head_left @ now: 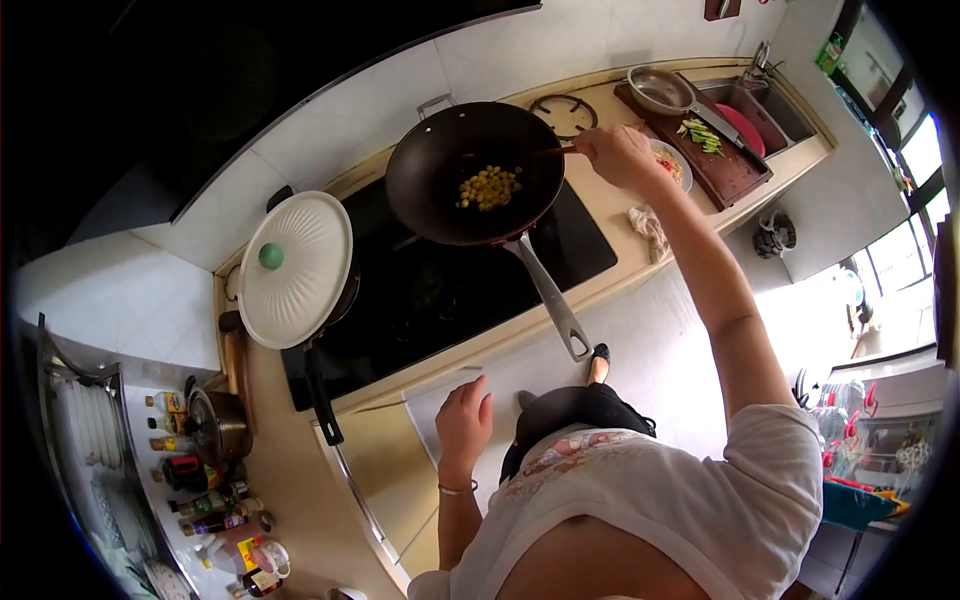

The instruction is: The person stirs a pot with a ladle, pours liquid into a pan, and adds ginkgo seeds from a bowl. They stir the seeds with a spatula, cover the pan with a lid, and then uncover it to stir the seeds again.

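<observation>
My right hand (622, 158) is closed around the handle of a brown spatula (548, 152), which reaches into a dark wok (425, 185). The spatula's far end blends into the dark pan and is hard to make out. Small yellow diced pieces (488, 188) lie in a heap at the bottom of the wok. The wok sits on the black cooktop (430, 310), its long metal handle (552, 295) pointing toward me. My left hand (465, 425) hangs in front of the counter edge, fingers loosely extended and holding nothing.
A pan with a white lid (300, 280) stands left on the cooktop. On the right are a cutting board (735, 180) with green slices (700, 136), a knife, a metal bowl (660, 88), a plate (678, 165), a cloth (650, 232) and the sink (785, 115). Bottles (205, 505) line the left.
</observation>
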Motion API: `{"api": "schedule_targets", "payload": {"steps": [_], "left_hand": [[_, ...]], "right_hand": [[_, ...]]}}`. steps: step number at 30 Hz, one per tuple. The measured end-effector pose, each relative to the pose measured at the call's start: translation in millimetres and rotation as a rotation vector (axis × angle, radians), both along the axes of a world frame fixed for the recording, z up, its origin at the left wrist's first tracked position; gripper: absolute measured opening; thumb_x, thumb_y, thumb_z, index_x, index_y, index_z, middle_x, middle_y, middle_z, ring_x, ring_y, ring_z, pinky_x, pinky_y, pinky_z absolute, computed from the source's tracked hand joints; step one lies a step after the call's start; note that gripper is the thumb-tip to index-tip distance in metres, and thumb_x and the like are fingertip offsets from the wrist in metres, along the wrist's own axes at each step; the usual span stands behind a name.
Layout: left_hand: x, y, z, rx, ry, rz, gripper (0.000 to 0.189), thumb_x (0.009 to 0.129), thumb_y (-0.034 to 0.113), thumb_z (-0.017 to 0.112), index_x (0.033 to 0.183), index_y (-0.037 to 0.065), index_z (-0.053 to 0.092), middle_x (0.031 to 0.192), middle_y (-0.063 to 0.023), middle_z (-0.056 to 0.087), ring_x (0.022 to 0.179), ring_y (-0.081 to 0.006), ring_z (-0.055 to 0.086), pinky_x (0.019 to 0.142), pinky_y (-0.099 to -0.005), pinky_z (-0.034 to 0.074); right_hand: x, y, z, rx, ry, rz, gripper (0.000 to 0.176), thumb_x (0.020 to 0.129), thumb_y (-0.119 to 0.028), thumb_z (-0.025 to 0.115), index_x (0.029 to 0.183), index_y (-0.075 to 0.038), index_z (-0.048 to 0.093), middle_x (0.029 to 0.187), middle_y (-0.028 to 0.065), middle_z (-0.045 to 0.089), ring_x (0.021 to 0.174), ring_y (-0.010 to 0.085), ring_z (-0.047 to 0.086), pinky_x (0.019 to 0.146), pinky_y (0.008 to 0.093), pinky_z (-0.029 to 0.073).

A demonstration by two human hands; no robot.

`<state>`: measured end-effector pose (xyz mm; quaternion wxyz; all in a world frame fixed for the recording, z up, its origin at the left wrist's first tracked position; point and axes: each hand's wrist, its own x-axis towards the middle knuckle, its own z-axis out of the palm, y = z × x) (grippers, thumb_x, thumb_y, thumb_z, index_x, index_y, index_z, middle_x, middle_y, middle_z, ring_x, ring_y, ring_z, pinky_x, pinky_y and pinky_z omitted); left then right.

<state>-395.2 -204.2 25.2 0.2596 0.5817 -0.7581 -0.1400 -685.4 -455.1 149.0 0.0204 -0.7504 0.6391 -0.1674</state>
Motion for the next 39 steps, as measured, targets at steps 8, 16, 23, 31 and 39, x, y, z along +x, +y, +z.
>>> {"api": "schedule_targets", "payload": {"steps": [8,16,23,31,39], "left_hand": [[1.3,-0.2,2.6,0.006,0.012,0.008,0.024,0.076,0.014,0.056,0.099,0.006,0.055,0.087,-0.0098,0.059,0.079,-0.0271,0.056,0.067,-0.0346,0.046],[3.1,1.6,0.0,0.006,0.024,0.014,0.025,0.076,0.015,0.056,0.099,0.006,0.055,0.087,-0.0101,0.059,0.079,-0.0277,0.056,0.067,-0.0349,0.046],[4.0,1.1,-0.2,0.006,0.028,0.011,0.025,0.076,0.015,0.056,0.099,0.005,0.055,0.088,-0.0104,0.059,0.079,-0.0276,0.056,0.067,-0.0348,0.046],[6.1,4.1,3.3,0.001,0.021,0.029,0.025,0.074,0.013,0.056,0.099,0.005,0.055,0.087,-0.0104,0.059,0.079,-0.0274,0.056,0.068,-0.0346,0.046],[7.5,7.4,1.9,0.059,0.061,0.05,0.025,0.075,0.012,0.057,0.099,0.005,0.057,0.091,-0.0124,0.059,0.083,-0.029,0.056,0.071,-0.0349,0.046]], "right_hand": [[19.5,3.5,-44.8,0.013,-0.124,-0.071,0.018,0.073,-0.015,0.046,0.082,-0.014,0.061,0.074,0.0151,0.059,0.075,0.0339,0.057,0.064,0.0406,0.044],[23.3,13.3,-42.3,0.086,-0.103,-0.092,0.02,0.081,-0.018,0.046,0.092,-0.013,0.062,0.076,0.0164,0.059,0.073,0.0341,0.057,0.063,0.0403,0.045],[30.2,8.2,-54.7,-0.04,-0.19,-0.107,0.017,0.077,-0.016,0.045,0.085,-0.013,0.06,0.074,0.0155,0.059,0.075,0.0345,0.056,0.063,0.0411,0.044],[44.8,4.7,-59.1,-0.066,-0.249,-0.056,0.019,0.079,-0.018,0.044,0.088,-0.013,0.061,0.076,0.0166,0.059,0.076,0.0339,0.057,0.066,0.0409,0.045],[32.1,26.0,-50.1,0.024,-0.118,-0.142,0.018,0.078,-0.017,0.045,0.087,-0.013,0.061,0.075,0.0166,0.059,0.075,0.0339,0.057,0.064,0.0412,0.044]]}}
